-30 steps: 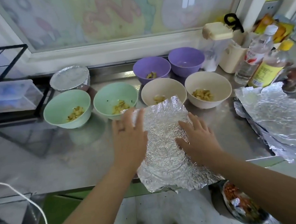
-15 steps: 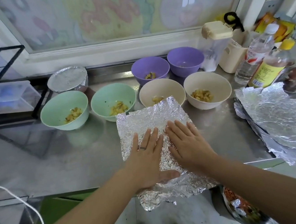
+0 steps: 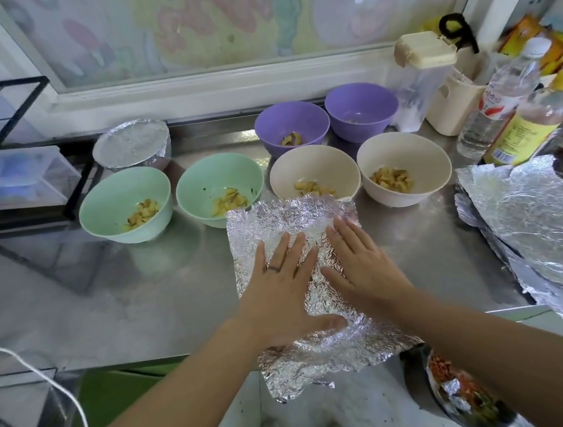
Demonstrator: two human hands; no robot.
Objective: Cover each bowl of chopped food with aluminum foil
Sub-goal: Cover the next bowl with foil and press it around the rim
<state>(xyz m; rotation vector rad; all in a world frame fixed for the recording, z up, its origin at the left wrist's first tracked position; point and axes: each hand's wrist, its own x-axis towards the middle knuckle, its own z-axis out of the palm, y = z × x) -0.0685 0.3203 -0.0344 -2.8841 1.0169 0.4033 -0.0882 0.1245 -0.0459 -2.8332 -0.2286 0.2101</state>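
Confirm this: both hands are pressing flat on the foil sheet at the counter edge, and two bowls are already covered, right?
Not quite: the head view shows only one covered bowl, at the back left. The left hand and right hand do press flat on the foil sheet.

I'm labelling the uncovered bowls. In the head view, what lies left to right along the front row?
Left green bowl, right green bowl, left beige bowl, right beige bowl, stack of foil sheets.

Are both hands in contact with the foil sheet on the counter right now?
Touching. The head view shows the left hand and the right hand lying flat, palms down, pressed onto the crinkled foil sheet.
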